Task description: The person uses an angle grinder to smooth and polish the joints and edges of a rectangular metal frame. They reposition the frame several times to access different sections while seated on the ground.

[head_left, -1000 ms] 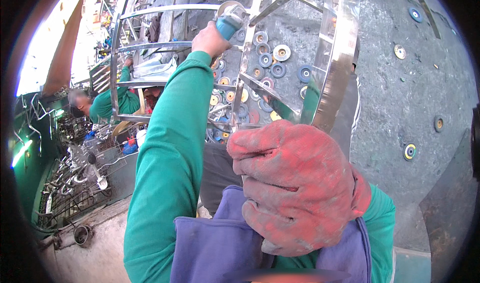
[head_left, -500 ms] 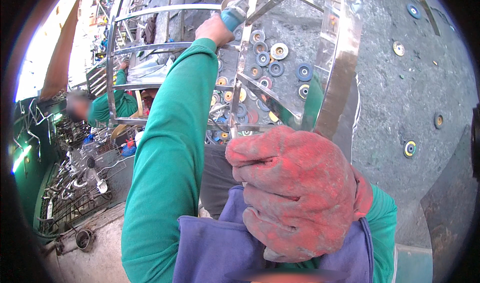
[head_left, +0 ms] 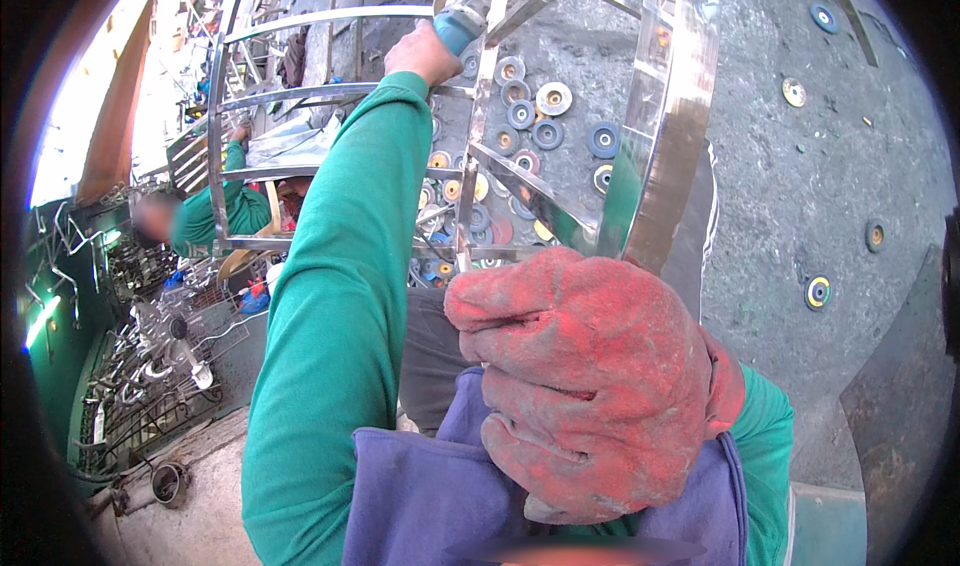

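My bare left hand (head_left: 424, 56) reaches far forward and is closed around a blue angle grinder (head_left: 458, 32). The grinder's disc end lies close to an upright bar of a shiny metal frame (head_left: 478, 116), where the bar meets a curved rail; whether they touch I cannot tell. My right hand (head_left: 590, 386), in a thick, dirty red work glove, is held in front of my chest with its fingers curled in. The near end of the frame's wide polished bars (head_left: 672, 181) passes behind the glove. What those fingers hold, if anything, is hidden.
Several used grinding discs (head_left: 548, 134) lie on the grey floor under the frame, and others (head_left: 818, 291) lie scattered to the right. At left, a co-worker in a green sleeve (head_left: 205, 216) works beyond the frame. Piled metal parts (head_left: 150, 356) stand near the left wall.
The frame, grinder and left hand appear slightly further left in the picture, with the floor shifting likewise. Both hands keep the same closed pose.
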Action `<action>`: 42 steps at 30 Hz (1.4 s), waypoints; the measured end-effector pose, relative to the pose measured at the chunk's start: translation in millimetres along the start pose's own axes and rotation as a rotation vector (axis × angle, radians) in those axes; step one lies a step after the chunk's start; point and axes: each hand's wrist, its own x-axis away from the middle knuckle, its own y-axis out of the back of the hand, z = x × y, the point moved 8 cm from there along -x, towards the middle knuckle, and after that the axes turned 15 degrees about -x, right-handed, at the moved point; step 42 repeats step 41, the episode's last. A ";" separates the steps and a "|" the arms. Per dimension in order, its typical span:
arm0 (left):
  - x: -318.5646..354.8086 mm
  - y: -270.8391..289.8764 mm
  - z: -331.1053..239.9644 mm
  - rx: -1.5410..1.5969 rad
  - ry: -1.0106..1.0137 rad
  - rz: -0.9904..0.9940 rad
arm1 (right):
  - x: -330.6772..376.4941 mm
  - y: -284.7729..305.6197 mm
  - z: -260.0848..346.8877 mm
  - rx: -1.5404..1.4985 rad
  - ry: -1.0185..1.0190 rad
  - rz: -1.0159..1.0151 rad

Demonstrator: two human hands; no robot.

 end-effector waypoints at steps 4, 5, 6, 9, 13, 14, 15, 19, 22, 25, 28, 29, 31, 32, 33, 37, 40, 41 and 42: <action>1.3 0.0 -3.9 -0.007 -0.023 0.013 | 2.0 -3.4 -2.7 0.069 0.014 0.121; 1.6 0.3 -4.0 -0.004 -0.025 0.013 | 2.0 -4.5 -2.1 0.055 0.021 0.095; 1.7 0.6 -4.0 0.001 -0.027 0.012 | 2.2 -4.4 -1.6 0.041 0.029 0.070; 0.8 1.0 -4.2 -0.004 -0.034 0.008 | 2.1 -5.4 1.5 -0.009 0.088 -0.078; -2.6 -1.9 -4.4 0.010 -0.020 0.005 | 5.8 -2.6 2.1 0.164 0.227 -0.021; -3.3 -3.3 -3.7 0.017 -0.015 0.007 | 5.7 -3.5 1.4 0.164 0.215 0.017; -3.9 -4.7 -2.4 0.025 -0.009 0.010 | 5.8 -4.8 0.7 0.164 0.203 0.055; -5.2 -11.4 4.9 0.061 -0.013 0.043 | 5.2 -7.2 -0.9 -0.041 0.010 0.042; -3.4 -12.6 7.6 0.073 -0.026 0.005 | 5.6 -4.6 -2.3 -0.097 0.050 -0.131; -1.5 -11.3 6.9 0.079 -0.064 -0.044 | 4.6 -3.6 -2.3 -0.067 0.054 -0.053; -1.4 -9.1 2.7 0.061 -0.103 -0.044 | -0.3 -1.1 -1.3 -0.057 0.040 0.017; -1.4 -9.4 -0.5 0.052 -0.112 -0.040 | -2.1 -1.5 -1.2 -0.058 0.038 0.031; -2.0 -9.2 -1.9 0.048 -0.105 -0.044 | -5.4 -1.1 -0.8 -0.055 0.035 0.052; -3.5 -8.7 -1.5 0.053 -0.090 -0.051 | -6.6 0.0 -1.1 -0.057 0.031 0.065; -5.5 -7.9 -1.6 0.057 -0.076 -0.059 | -7.5 0.7 -0.4 -0.056 0.031 0.073; -10.3 -7.7 3.2 0.063 -0.088 -0.054 | -10.0 6.3 3.0 -0.071 0.032 0.089; -9.3 -9.1 2.5 0.056 -0.123 -0.068 | -10.2 6.4 2.1 -0.059 0.023 0.105; -8.7 -9.8 1.6 0.060 -0.129 -0.072 | -9.9 6.4 1.5 -0.061 0.021 0.104; -8.7 -9.8 1.6 0.060 -0.129 -0.072 | -9.9 6.4 1.5 -0.061 0.021 0.104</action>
